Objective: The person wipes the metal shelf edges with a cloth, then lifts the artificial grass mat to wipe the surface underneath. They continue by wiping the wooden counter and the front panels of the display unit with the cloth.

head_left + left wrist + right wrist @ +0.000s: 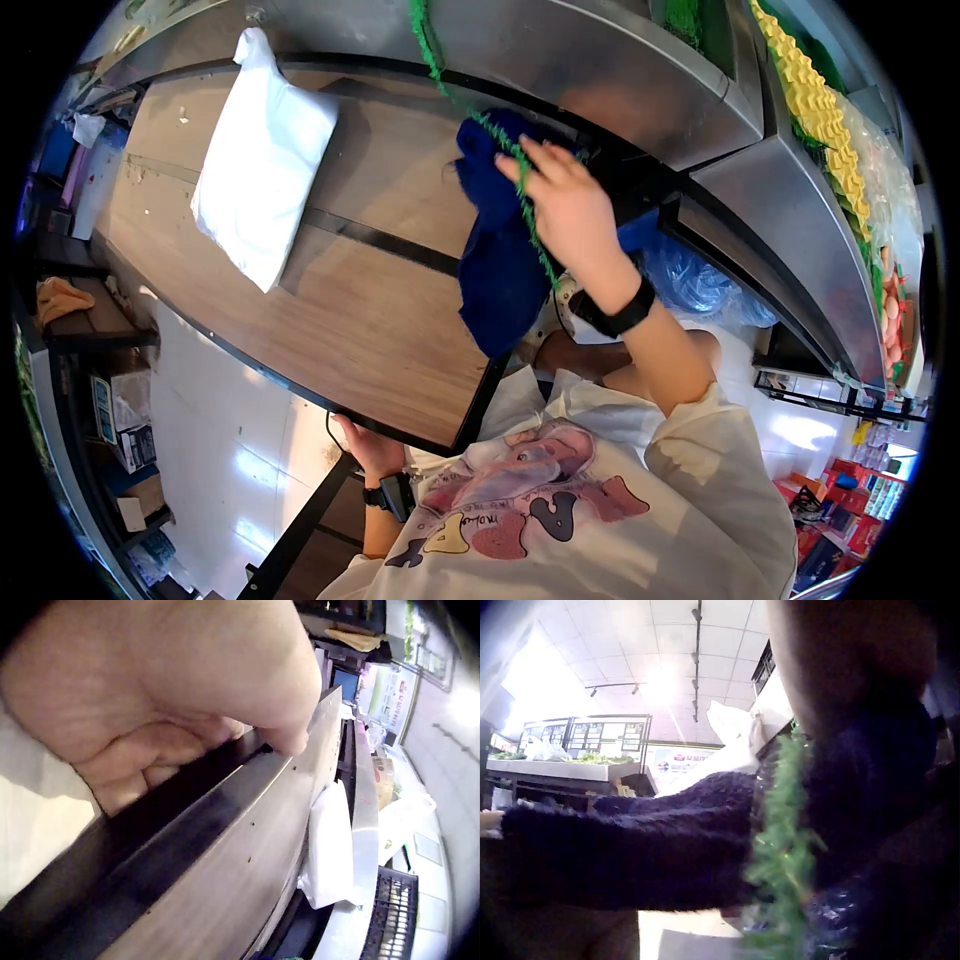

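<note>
In the head view my right hand [575,220] reaches over a dark blue cloth [495,265] with its fingers spread and mostly straight. The cloth has a fuzzy pile, seen in the right wrist view, and lies rumpled at the table's near right end. A green tinsel garland [483,121] runs down from above, across the cloth and past the fingers. My left hand [172,667] grips the wooden table's edge [217,802], thumb on top and fingers curled below. Whether the right fingertips pinch any cloth I cannot tell.
A stuffed white plastic bag [265,165] lies on the tabletop. Behind the table runs a metal display counter [590,70]. Blue plastic film [690,275] bulges beneath the counter at the right. Shelves with boxes [125,430] stand at the left, beyond the tiled floor.
</note>
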{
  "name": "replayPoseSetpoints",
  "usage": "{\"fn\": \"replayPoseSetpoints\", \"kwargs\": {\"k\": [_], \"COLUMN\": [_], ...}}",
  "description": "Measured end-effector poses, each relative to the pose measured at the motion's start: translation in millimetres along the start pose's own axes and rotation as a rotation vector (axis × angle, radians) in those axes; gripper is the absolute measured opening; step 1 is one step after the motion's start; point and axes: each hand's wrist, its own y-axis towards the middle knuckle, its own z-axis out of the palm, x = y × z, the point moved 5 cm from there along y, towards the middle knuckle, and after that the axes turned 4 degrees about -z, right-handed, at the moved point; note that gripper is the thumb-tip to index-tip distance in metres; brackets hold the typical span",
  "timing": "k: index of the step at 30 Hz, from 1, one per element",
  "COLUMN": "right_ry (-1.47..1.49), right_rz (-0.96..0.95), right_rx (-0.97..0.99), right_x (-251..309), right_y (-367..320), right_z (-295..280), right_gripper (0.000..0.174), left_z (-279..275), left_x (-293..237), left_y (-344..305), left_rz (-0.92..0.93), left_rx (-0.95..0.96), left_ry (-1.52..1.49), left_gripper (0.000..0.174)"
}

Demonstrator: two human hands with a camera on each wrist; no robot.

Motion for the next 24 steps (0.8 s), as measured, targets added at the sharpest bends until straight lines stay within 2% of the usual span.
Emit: {"fn": "replayPoseSetpoints", "kwargs": {"k": [2, 4, 8, 11, 24], "right_ry": [-0.031, 0.081, 0.204, 0.210, 0.207], "right_rz": [-0.104, -0.182, -0.230, -0.210, -0.190], "right_rx": [0.075, 0.160, 0.177, 0.183, 0.172], "right_x": [24, 51, 82, 80, 74], "right_y": [-8, -20, -26, -26, -21], "right_z": [1, 4, 6, 9, 5], "right_gripper": [0.046, 0.046, 0.048, 0.051, 0.051], "left_z": [-2, -7, -5, 0, 17], "left_x": [1, 0, -3, -5, -9], "left_y": [2, 3, 6, 2, 0], "left_rz": [-0.052, -0.087, -0.104, -0.132, -0.123], "left_rx": [-0.008, -0.008, 0.046, 0.144, 0.042], "left_ry": [-0.033, -0.012, 0.050, 0.017, 0.107], "left_gripper": [0.059, 0.061, 0.062, 0.058, 0.058]}}
